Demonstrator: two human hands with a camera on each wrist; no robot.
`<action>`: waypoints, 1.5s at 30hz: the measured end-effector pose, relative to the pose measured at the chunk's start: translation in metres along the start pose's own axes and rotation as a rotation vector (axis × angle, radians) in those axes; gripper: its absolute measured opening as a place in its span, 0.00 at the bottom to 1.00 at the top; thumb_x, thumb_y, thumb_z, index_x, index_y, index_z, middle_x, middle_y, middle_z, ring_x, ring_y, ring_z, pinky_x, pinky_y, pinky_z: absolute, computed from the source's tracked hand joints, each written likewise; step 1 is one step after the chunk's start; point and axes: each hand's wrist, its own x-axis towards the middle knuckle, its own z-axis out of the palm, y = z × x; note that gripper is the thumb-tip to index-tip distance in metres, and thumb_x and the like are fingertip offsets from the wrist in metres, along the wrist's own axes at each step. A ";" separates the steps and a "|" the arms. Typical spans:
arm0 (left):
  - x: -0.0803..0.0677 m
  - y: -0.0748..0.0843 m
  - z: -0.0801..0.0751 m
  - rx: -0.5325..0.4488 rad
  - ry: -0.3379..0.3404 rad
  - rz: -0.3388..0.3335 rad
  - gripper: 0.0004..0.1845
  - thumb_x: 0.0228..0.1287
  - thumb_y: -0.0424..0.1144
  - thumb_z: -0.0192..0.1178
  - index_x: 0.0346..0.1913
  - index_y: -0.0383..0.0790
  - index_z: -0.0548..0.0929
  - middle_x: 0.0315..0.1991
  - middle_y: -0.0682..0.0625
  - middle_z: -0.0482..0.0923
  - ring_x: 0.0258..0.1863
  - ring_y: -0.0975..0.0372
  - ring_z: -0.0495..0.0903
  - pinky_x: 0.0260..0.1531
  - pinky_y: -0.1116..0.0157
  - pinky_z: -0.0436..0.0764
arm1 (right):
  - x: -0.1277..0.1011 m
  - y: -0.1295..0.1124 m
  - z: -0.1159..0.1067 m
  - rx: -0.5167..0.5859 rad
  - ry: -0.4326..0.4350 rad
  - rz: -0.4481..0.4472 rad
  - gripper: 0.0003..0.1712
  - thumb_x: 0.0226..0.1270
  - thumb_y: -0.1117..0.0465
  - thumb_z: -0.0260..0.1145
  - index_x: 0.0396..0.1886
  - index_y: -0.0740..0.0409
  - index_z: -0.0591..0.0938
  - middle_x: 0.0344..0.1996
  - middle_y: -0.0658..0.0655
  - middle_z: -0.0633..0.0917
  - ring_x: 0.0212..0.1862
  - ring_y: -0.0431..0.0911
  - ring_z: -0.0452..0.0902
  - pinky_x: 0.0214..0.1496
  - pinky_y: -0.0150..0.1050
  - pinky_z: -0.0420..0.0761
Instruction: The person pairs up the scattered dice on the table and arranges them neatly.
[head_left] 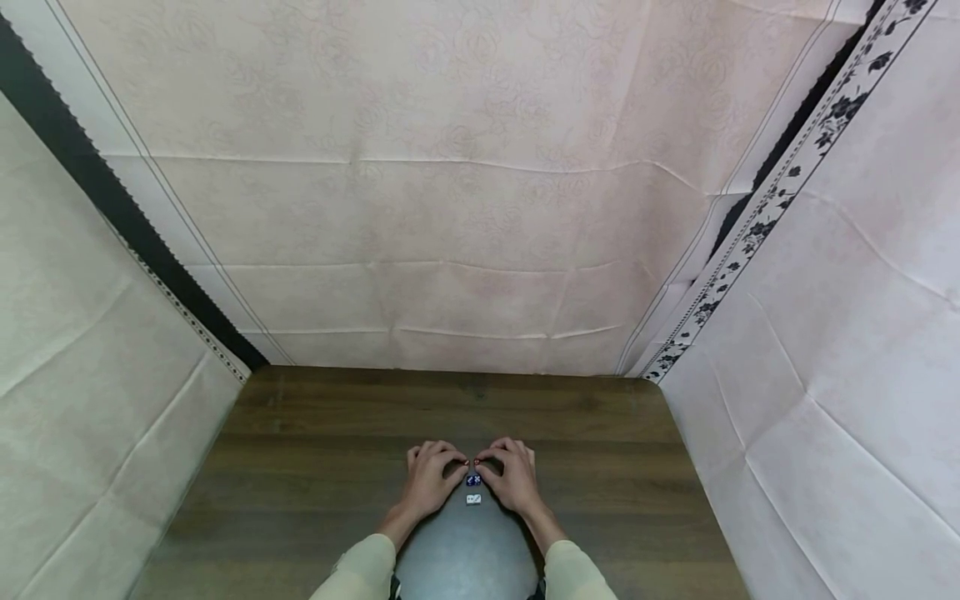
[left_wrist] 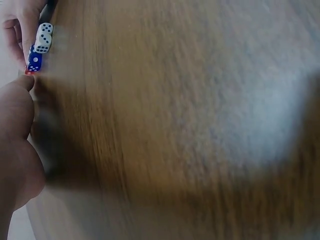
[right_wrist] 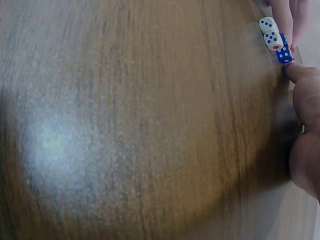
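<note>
Both hands' fingers pinch a red die (head_left: 472, 462); blue die (head_left: 473, 480), white die (head_left: 473, 499) just beside.

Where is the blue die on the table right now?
In the head view the blue die sits near the table's front edge, between the fingertips of the left hand and right hand, with the white die just nearer the person.

Wooden table (head_left: 315, 467); pale draped cloth (head_left: 450, 208)

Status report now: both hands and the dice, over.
Left hand and right hand fingertips meet at red die. Blue die and white die lined up behind it on table. Nothing in the way.
</note>
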 end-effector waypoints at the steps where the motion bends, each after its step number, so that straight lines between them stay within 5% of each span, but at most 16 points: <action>1: 0.000 0.000 0.001 0.000 0.002 0.001 0.05 0.73 0.46 0.79 0.47 0.54 0.97 0.49 0.55 0.90 0.53 0.55 0.82 0.63 0.40 0.68 | 0.000 0.000 0.000 0.000 -0.001 0.000 0.06 0.74 0.54 0.82 0.48 0.43 0.96 0.52 0.50 0.88 0.55 0.48 0.79 0.68 0.60 0.69; 45: 0.003 0.001 0.009 0.002 0.004 0.011 0.06 0.74 0.47 0.78 0.48 0.53 0.97 0.50 0.53 0.89 0.54 0.52 0.81 0.64 0.38 0.66 | 0.001 0.003 0.002 -0.019 -0.005 -0.006 0.07 0.74 0.55 0.82 0.49 0.42 0.95 0.53 0.50 0.88 0.56 0.48 0.79 0.68 0.60 0.69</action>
